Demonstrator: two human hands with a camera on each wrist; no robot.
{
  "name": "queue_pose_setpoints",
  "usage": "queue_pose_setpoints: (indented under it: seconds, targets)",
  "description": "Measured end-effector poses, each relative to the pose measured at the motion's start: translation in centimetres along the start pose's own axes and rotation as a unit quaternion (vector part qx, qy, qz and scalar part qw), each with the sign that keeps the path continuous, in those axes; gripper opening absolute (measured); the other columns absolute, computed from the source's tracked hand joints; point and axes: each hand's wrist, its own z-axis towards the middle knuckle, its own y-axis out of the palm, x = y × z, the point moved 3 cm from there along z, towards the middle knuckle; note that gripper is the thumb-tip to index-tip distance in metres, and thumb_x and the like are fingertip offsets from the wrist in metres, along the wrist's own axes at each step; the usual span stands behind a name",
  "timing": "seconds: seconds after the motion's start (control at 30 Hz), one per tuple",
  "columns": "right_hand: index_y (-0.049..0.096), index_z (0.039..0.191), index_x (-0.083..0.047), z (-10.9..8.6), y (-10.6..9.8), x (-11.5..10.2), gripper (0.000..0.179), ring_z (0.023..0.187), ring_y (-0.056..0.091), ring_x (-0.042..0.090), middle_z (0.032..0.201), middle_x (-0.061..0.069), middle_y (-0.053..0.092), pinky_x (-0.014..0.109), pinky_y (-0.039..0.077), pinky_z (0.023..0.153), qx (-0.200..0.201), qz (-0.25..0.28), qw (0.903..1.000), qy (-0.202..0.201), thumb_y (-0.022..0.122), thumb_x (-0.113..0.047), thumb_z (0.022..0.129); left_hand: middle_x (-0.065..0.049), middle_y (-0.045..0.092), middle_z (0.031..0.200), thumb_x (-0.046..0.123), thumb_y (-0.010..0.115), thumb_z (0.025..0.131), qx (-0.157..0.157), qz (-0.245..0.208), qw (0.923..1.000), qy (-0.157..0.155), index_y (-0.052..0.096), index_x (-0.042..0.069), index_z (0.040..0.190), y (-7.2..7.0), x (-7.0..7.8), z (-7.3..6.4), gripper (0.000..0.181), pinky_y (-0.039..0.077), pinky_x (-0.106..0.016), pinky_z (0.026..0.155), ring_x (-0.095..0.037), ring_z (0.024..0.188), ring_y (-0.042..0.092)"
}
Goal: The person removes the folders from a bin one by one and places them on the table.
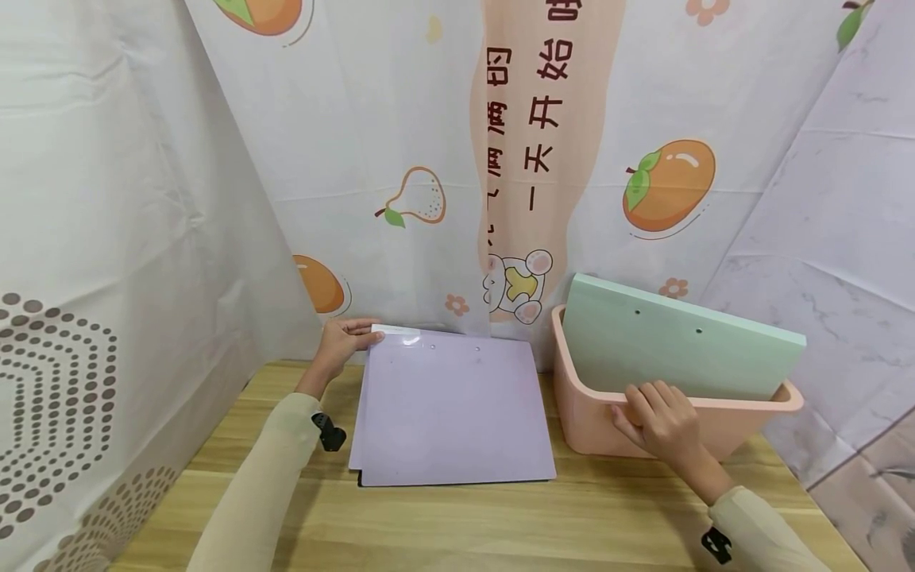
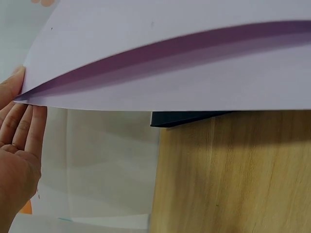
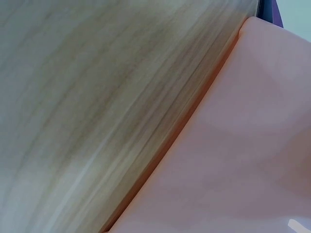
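A light purple file folder (image 1: 457,409) lies on the table, with two small holes near its far edge. My left hand (image 1: 340,346) pinches its far left corner. In the left wrist view the thumb is above and the fingers of the left hand (image 2: 19,141) are beneath the folder (image 2: 204,73), whose covers bow apart. My right hand (image 1: 665,419) grips the front rim of a pink plastic bin (image 1: 743,407). A mint green folder (image 1: 665,349) leans inside the bin. The right wrist view shows the bin's wall (image 3: 228,145) but not the hand.
A dark flat item (image 2: 180,118) peeks out under the purple folder. The wooden table (image 1: 457,528) runs back to a printed curtain (image 1: 400,103). White sheeting (image 1: 129,199) hangs at the left, and a marbled sheet (image 1: 843,262) at the right.
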Motion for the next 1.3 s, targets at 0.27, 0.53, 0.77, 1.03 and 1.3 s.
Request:
queue_pose_setpoints:
  seconds: [0.27, 0.53, 0.77, 1.03, 1.3]
  targets:
    - [0.058, 0.069, 0.006, -0.3, 0.0, 0.1, 0.049, 0.046, 0.037, 0.027, 0.056, 0.013, 0.047, 0.036, 0.025, 0.037, 0.000, -0.002, 1.0000, 0.001, 0.058, -0.031, 0.101, -0.020, 0.072, 0.122, 0.013, 0.080, 0.089, -0.015, -0.006, 0.9995, -0.028, 0.066, -0.005, 0.131, 0.5, -0.4, 0.2, 0.048, 0.061, -0.023, 0.079, -0.004, 0.084, 0.073]
    - [0.058, 0.068, 0.005, -0.4, 0.0, 0.0, 0.050, 0.046, 0.036, 0.026, 0.056, 0.013, 0.046, 0.036, 0.024, 0.037, 0.003, -0.002, 1.0000, 0.001, 0.058, -0.032, 0.101, -0.015, 0.075, 0.119, 0.018, 0.079, 0.091, -0.034, 0.009, 0.9983, -0.046, 0.067, -0.004, 0.130, 0.8, -0.8, 0.3, 0.046, 0.063, -0.030, 0.080, -0.008, 0.086, 0.074]
    - [0.058, 0.069, 0.006, -0.1, 0.0, 0.1, 0.050, 0.046, 0.037, 0.027, 0.056, 0.013, 0.047, 0.036, 0.024, 0.037, 0.002, -0.001, 1.0000, 0.000, 0.059, -0.032, 0.101, -0.010, 0.076, 0.116, 0.019, 0.078, 0.092, -0.039, 0.001, 0.9972, -0.064, 0.066, -0.003, 0.132, 0.9, -1.1, 0.4, 0.047, 0.063, -0.030, 0.080, -0.008, 0.085, 0.073]
    - [0.057, 0.068, 0.006, 0.0, 0.1, 0.1, 0.051, 0.045, 0.036, 0.026, 0.055, 0.013, 0.046, 0.036, 0.024, 0.037, 0.001, -0.003, 1.0000, -0.001, 0.058, -0.033, 0.101, 0.006, 0.076, 0.098, 0.009, 0.075, 0.092, -0.053, -0.053, 0.9941, -0.079, 0.060, -0.007, 0.137, 1.0, -1.7, 0.6, 0.050, 0.062, -0.024, 0.077, -0.006, 0.084, 0.073]
    - [0.058, 0.068, 0.006, -0.1, 0.1, 0.1, 0.051, 0.045, 0.037, 0.027, 0.055, 0.014, 0.047, 0.036, 0.025, 0.037, -0.002, -0.004, 1.0000, -0.001, 0.058, -0.032, 0.101, 0.012, 0.076, 0.092, 0.004, 0.073, 0.093, -0.060, -0.091, 0.9916, -0.070, 0.055, -0.011, 0.139, 1.1, -2.0, 0.6, 0.052, 0.060, -0.020, 0.074, -0.004, 0.082, 0.073]
